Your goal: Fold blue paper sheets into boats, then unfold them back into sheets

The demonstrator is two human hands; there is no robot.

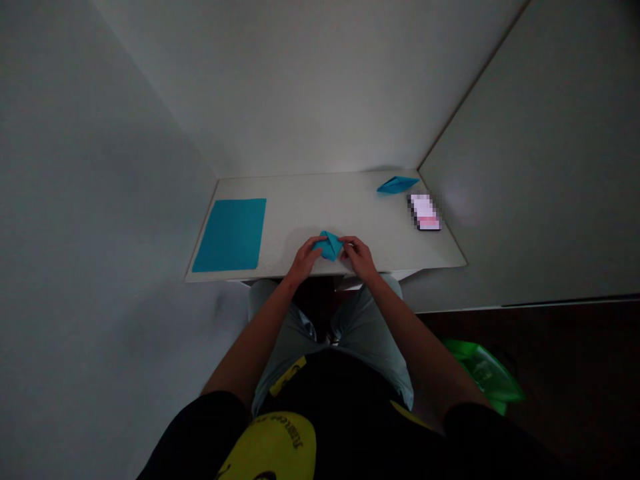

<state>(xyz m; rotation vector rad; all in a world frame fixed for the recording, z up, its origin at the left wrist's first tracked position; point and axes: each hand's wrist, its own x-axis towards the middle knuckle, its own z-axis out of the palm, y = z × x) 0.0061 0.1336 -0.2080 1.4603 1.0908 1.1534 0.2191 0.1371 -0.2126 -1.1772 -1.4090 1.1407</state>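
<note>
Near the front edge of the white table, a small piece of folded blue paper (331, 247) is held between my two hands. My left hand (305, 258) grips its left side, with the fingers closed along the paper's edge. On the opposite side, my right hand (359, 255) pinches the right corner between thumb and fingers. Diagonal folds cross the top of the paper. Its underside is hidden.
A flat blue sheet (231, 235) lies at the table's left end. Toward the back right rests a folded blue paper boat (397, 185), with a phone (425, 212) close by. Walls border the white table (320, 200) behind and at both sides. A green plastic bag (483, 373) lies at lower right.
</note>
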